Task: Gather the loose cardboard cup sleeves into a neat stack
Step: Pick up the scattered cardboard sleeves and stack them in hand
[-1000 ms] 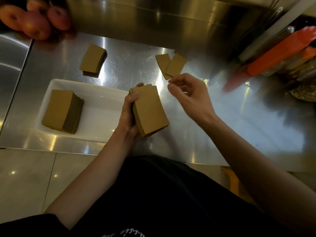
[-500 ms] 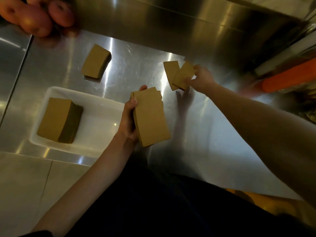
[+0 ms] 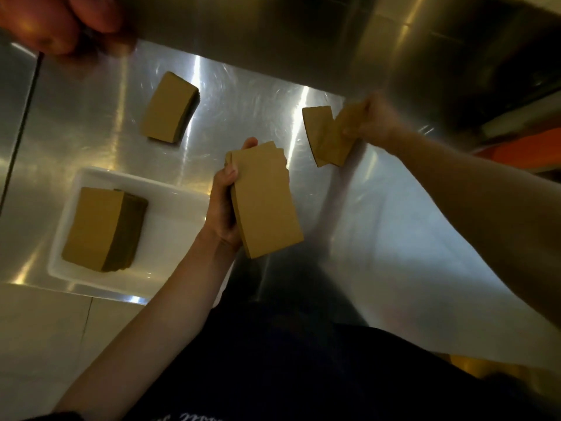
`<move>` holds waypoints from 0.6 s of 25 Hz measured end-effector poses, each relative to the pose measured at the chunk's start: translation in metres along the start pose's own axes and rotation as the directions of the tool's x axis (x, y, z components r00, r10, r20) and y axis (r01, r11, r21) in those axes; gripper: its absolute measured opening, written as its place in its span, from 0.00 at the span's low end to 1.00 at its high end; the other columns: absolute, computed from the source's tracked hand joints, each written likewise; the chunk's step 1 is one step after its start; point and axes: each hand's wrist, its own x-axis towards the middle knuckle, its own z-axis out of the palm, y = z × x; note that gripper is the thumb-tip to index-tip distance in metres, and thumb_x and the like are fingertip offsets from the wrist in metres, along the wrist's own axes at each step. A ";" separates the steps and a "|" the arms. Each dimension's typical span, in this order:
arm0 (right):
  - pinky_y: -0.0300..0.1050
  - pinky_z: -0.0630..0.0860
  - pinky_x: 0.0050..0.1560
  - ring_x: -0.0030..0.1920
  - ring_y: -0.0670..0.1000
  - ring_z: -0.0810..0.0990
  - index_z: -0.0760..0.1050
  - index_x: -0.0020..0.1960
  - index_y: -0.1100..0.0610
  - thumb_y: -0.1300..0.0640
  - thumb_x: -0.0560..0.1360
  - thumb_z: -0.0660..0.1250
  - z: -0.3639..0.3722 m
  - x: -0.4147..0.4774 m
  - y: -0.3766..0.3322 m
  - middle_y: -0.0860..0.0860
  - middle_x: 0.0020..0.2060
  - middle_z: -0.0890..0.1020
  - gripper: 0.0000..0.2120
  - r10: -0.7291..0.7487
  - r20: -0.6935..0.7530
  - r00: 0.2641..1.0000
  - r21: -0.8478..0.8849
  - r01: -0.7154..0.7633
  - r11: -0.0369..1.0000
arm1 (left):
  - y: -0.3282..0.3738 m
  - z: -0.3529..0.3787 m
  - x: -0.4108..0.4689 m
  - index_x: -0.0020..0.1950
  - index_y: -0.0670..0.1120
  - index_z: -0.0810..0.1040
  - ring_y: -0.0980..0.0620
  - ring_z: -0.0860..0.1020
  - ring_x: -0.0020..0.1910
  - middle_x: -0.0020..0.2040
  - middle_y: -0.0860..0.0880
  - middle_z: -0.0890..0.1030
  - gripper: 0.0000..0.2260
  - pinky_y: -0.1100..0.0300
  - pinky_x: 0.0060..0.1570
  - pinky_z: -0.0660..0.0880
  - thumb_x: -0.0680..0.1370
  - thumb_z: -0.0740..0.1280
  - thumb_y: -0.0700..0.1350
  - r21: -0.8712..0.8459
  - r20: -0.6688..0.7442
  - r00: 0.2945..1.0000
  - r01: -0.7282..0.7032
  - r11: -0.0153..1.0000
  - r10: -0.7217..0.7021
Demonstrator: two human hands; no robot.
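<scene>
My left hand grips a thick stack of brown cardboard cup sleeves above the steel counter, its top edges slightly uneven. My right hand reaches to the far right and pinches a loose sleeve that overlaps a second loose sleeve lying on the counter. Another small stack of sleeves lies on the counter at the back left. A tall stack sits inside the white tray at the left.
The steel counter has a raised back wall. Reddish fruit sits at the far left corner. An orange object lies at the right edge. Tiled floor shows below the counter's front edge.
My right hand went from beside the held stack out to the two loose sleeves at the back right and closed on one. My left hand kept the stack in place.
</scene>
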 end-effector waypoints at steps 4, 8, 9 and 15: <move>0.43 0.77 0.43 0.53 0.53 0.77 0.67 0.67 0.53 0.59 0.70 0.75 -0.015 0.007 -0.020 0.54 0.61 0.72 0.29 -0.083 0.178 0.981 0.028 0.079 0.996 | 0.008 -0.005 0.008 0.63 0.57 0.74 0.48 0.80 0.53 0.63 0.44 0.73 0.31 0.50 0.49 0.80 0.64 0.80 0.56 -0.003 0.017 1.000 0.013 1.000 -0.013; 0.50 0.72 0.58 0.64 0.59 0.72 0.64 0.71 0.55 0.54 0.67 0.78 0.006 0.020 -0.043 0.57 0.67 0.71 0.38 -0.166 0.241 0.956 -0.325 0.241 0.914 | 0.017 -0.011 0.010 0.62 0.56 0.75 0.47 0.79 0.54 0.63 0.44 0.73 0.29 0.50 0.50 0.80 0.64 0.80 0.55 -0.008 0.022 1.000 0.005 1.000 -0.005; 0.51 0.72 0.59 0.64 0.59 0.72 0.65 0.71 0.56 0.54 0.67 0.78 0.011 0.021 -0.046 0.58 0.67 0.71 0.38 -0.182 0.255 0.950 -0.378 0.271 0.885 | 0.019 -0.013 0.009 0.62 0.56 0.76 0.47 0.79 0.54 0.63 0.44 0.72 0.28 0.50 0.50 0.80 0.64 0.80 0.55 -0.013 0.027 1.000 -0.002 1.000 0.003; 0.51 0.72 0.53 0.55 0.57 0.73 0.68 0.63 0.58 0.46 0.63 0.79 0.026 0.014 -0.053 0.58 0.59 0.73 0.36 -0.227 0.259 0.939 -0.591 0.340 0.732 | 0.030 -0.020 0.001 0.60 0.56 0.78 0.47 0.79 0.53 0.62 0.44 0.72 0.26 0.50 0.49 0.80 0.64 0.80 0.53 -0.044 0.018 1.000 -0.019 0.999 0.019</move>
